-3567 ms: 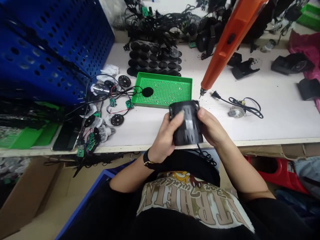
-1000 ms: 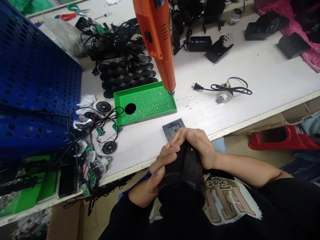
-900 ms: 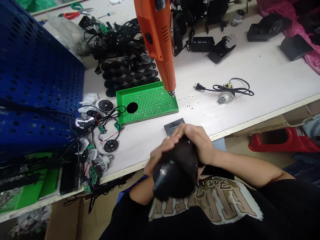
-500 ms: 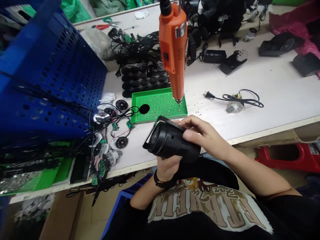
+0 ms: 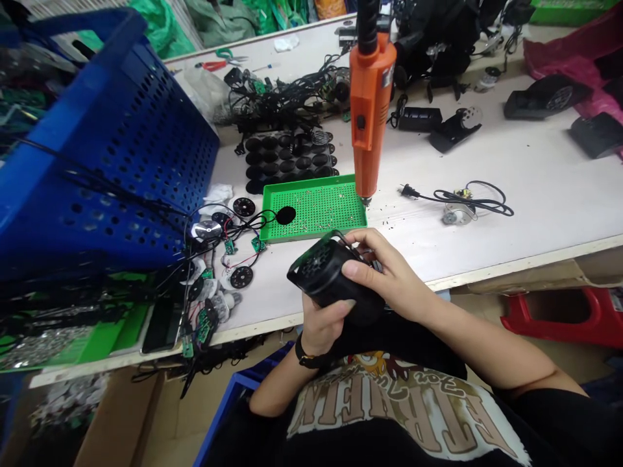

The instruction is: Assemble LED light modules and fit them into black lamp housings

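Observation:
Both hands are closed around a black cylindrical housing with a perforated grille at its left end, held tilted just over the table's front edge. My left hand, with a dark watch on the wrist, grips it from below. From the right, my right hand has its thumb on top of the housing and its fingers along the far side. Past the housing lies a green perforated tray scattered with small screws. An orange electric screwdriver hangs over the tray's right end, with neither hand on it.
A large blue crate stands at left. Near it lie wired round discs and circuit boards. Several black oval parts sit behind the tray. A plug with a coiled cord rests at right, and a red stool stands below.
The housing has turned so its grille faces more upward, and my right thumb has shifted along it towards the grille. The view has shifted; the screwdriver now appears further right over the tray.

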`<move>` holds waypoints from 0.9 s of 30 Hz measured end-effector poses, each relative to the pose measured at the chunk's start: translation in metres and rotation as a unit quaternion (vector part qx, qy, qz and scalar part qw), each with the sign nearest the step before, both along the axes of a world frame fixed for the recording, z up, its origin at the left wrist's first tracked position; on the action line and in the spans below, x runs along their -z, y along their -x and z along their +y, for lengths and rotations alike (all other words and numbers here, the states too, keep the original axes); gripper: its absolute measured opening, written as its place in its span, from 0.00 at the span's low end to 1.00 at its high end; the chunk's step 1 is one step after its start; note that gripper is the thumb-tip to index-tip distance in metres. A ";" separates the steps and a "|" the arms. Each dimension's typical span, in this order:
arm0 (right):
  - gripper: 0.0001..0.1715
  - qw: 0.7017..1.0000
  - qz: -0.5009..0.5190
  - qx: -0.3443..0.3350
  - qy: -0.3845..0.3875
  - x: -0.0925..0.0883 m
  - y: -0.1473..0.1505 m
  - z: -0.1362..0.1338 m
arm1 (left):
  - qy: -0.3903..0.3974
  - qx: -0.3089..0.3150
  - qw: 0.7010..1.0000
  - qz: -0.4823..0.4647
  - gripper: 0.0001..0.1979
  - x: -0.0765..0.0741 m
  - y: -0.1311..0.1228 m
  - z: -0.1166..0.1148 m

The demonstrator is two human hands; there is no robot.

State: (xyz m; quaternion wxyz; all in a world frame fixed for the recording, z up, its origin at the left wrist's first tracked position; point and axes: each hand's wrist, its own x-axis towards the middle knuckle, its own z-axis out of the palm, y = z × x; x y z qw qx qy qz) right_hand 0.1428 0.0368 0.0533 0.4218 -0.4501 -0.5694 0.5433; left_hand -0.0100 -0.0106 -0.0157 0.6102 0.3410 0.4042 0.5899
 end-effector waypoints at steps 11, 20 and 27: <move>0.30 0.992 0.052 -0.112 0.006 -0.012 0.002 -0.004 | -0.072 -0.053 0.985 0.148 0.40 -0.025 -0.012 -0.022; 0.31 0.990 0.113 0.051 0.075 0.019 0.004 0.015 | -0.009 0.036 0.996 0.080 0.40 -0.029 -0.015 0.016; 0.31 0.956 0.250 0.034 0.152 0.020 -0.004 0.022 | -0.046 0.049 0.992 0.104 0.38 -0.042 -0.014 0.028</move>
